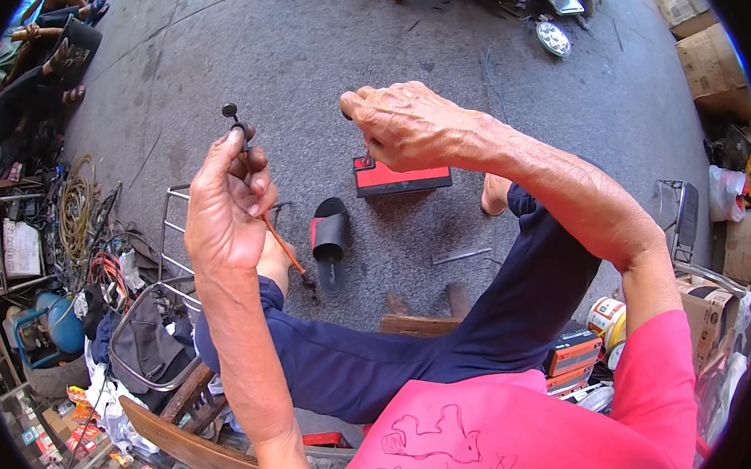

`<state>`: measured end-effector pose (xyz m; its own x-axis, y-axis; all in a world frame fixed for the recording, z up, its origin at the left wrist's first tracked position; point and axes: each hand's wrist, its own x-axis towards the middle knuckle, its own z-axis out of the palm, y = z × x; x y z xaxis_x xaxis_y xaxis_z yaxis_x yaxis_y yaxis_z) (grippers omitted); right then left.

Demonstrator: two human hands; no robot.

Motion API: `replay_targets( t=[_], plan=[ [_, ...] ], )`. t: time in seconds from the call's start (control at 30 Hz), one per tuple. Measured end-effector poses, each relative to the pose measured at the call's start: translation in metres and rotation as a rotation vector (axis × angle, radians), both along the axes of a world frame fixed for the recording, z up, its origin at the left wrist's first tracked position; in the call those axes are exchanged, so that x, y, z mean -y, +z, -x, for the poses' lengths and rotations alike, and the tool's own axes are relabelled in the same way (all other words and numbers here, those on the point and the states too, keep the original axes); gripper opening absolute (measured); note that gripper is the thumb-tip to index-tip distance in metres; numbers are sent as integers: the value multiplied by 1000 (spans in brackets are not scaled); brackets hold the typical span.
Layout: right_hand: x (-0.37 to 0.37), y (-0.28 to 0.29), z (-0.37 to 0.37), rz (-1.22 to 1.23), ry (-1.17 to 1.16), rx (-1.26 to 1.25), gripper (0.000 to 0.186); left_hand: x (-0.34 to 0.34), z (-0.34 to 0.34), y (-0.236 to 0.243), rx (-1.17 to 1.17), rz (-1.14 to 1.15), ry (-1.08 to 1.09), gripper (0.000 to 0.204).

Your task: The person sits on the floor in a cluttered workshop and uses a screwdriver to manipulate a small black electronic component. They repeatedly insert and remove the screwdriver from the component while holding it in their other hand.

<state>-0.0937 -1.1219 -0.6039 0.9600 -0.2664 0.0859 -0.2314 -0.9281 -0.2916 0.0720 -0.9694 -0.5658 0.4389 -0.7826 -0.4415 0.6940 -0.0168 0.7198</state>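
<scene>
My left hand [233, 197] is raised at the left with its fingers curled in a pinch. Between thumb and fingers sits a small black fitting [240, 127] with a round cap on a thin stem. From below these fingers a thin orange wire [285, 245] slants down to a dark end; whether it joins the fitting is hidden. My right hand [406, 124] is closed, knuckles up, with a dark bit showing at the fingertips. What it grips is mostly hidden. Just below it, a red and black battery [403, 182] rests on the ground.
A black sandal [329, 235] lies between my feet, left of the battery. A metal rack [173, 227], coiled cables [83, 198] and a grey bag [147, 340] crowd the left. Cardboard boxes [711, 67] stand at right. A round lamp [553, 39] lies far ahead. Other people [40, 67] sit far left.
</scene>
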Motion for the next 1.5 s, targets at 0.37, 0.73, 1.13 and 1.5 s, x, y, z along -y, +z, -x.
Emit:
replay_targets(
  t=[0.37, 0.73, 1.13, 1.5],
  plan=[
    [3, -3, -3, 48, 15, 46, 31, -2, -1, -3, -15, 12, -9, 16],
    [-4, 4, -4, 15, -4, 7, 26, 1, -1, -2, -8, -11, -12, 11],
    [2, 9, -6, -18, -39, -85, 26, 1, 0, -3, -9, -10, -21, 13],
    [-5, 16, -11, -68, -34, -180, 29, 4, 2, -3, -24, -8, -27, 17]
  ],
)
